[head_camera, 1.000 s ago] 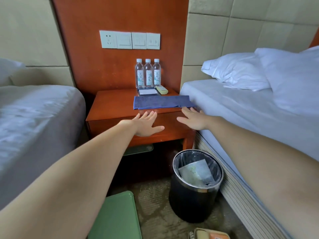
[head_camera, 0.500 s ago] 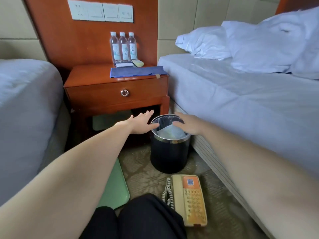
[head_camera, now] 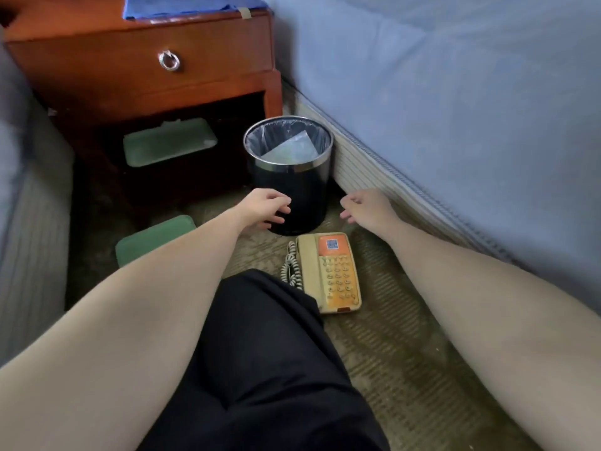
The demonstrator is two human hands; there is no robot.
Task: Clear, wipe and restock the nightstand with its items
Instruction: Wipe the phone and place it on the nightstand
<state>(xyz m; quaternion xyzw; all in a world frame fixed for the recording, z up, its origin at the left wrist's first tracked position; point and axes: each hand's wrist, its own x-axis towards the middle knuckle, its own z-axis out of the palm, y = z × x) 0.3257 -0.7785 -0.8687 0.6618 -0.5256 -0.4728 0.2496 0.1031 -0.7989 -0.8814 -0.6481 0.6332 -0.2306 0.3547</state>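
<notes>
We saw only the front strip of the folded blue cloth [head_camera: 182, 9]; the top edge cut off the rest, and the top of the red-brown wooden nightstand [head_camera: 140, 83] with it. Our left forearm [head_camera: 162, 288] hid half the green plastic tray [head_camera: 153, 236] on the carpet [head_camera: 390, 353]. The orange label [head_camera: 331, 245] on the beige push-button telephone [head_camera: 331, 281] was too small to read.

Fig.: soft, dim, bluish light. I see deep shadow under nightstand [head_camera: 97, 60], faint glint on rim of bin [head_camera: 304, 190], slight blur throughout, wide-angle stretch at edges.
</notes>
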